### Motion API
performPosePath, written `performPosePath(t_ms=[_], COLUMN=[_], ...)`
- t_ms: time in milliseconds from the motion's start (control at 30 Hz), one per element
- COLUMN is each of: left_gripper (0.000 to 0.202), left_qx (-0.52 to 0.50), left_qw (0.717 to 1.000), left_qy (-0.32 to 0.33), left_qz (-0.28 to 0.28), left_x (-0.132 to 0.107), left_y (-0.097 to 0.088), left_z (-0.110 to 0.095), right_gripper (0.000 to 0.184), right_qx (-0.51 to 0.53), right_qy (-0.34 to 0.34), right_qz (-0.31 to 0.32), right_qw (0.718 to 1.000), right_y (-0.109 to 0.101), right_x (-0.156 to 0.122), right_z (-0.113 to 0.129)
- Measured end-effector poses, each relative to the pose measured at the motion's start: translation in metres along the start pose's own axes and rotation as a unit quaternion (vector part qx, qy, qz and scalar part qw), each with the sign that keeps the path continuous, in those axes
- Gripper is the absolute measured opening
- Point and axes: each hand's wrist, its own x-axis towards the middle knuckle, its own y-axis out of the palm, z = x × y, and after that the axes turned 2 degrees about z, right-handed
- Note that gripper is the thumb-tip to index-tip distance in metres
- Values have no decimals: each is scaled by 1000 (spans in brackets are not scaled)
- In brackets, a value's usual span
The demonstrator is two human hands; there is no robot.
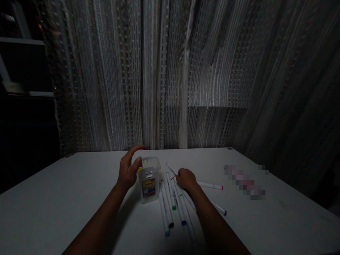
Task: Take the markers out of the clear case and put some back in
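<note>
My left hand (129,170) is at the left side of a clear plastic box (156,187), its thumb at the rim and its index finger arched apart from the thumb. The box stands upright and has a yellow and blue label on its front. My right hand (186,178) is closed at the far end of the markers, with a white marker (170,167) sticking out at its left. Its fingertips are hidden. Several white markers lie loosely between the hands, among them a green-capped marker (171,193) and a light-blue-capped marker (163,216).
A pink-capped marker (211,185) and a purple-capped marker (220,209) lie to the right of my right hand. Farther right on the white table (79,191) is a pixelated pinkish item (244,181). A striped curtain (159,71) hangs behind the table. The light is dim.
</note>
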Motion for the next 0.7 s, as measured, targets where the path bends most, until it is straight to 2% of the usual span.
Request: performPosePath(t_ms=[100, 200, 333, 700], left_gripper=[45, 43, 42, 40], left_qx=[-12, -5, 10, 5], left_qw=[1000, 999, 999, 999], left_qy=[-9, -34, -1, 10], left_qz=[-6, 30, 41, 30], left_x=[0, -14, -28, -29], left_y=[3, 9, 15, 17], left_z=[2, 13, 23, 27], right_gripper=[30, 29, 31, 30], right_qx=[1, 2, 1, 3], right_qy=[2, 1, 2, 4], right_qz=[2, 2, 4, 7], right_qw=[1000, 1000, 1000, 1000], right_y=[1, 1, 1, 1], right_x=[0, 0, 0, 1], right_z=[-1, -1, -3, -4])
